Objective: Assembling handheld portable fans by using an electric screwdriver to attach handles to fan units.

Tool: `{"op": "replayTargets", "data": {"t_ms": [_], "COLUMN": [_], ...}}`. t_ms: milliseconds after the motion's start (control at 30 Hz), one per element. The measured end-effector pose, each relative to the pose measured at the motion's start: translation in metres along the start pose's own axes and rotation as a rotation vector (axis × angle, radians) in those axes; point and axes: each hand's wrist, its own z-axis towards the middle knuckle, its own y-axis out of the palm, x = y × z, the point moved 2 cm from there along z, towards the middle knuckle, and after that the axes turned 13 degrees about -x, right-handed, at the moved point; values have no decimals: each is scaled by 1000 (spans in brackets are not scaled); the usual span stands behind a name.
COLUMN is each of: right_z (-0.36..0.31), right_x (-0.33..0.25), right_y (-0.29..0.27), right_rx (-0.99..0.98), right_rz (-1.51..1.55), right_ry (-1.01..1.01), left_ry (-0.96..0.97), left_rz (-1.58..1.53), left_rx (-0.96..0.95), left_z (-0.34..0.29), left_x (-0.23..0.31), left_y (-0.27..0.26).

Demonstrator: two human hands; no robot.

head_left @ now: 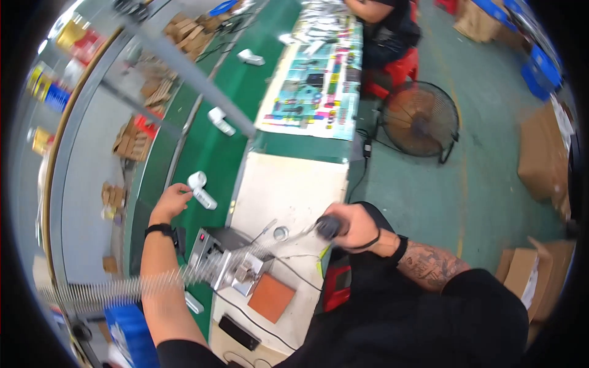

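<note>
The long green belt (pixel 215 156) runs beside the white tabletop (pixel 288 184). A stretchy coil (pixel 123 291) passes over the left forearm (pixel 169 314); lifting that arm could snag it. On the belt is a white gadget with a round head (pixel 204 198). The left grip (pixel 172 202) has its fingertips close together beside it; I can't tell if they hold it. A weak pinch could drop it. The right grip (pixel 356 227) is curled around a dark tool (pixel 329 227).

- The left hand (pixel 172 201) touches a white gadget (pixel 204 197) on the green belt (pixel 202 150).
- The right hand (pixel 358 226) grips a black tool (pixel 329 227) near the desk's (pixel 282 184) right edge.
- One black phone (pixel 239 332) lies near its lower left corner.
</note>
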Motion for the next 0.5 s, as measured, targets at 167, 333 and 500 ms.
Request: {"op": "replayTargets", "data": {"t_ms": [167,333,500], "right_z": [11,6,-1], "right_x": [-26,-8,-22], "right_y": [-23,-37,-22], "right_rx": [250,320,299], "right_rz": [-170,-302,-392], "right_ry": [-69,-6,81], "left_ry": [-137,121,92], "left_rz": [-18,-112,-54], "left_rx": [-10,-21,-128], "left_z": [-20,-4,17], "left_x": [-64,-65,-81], "left_y": [31,50,55]}}
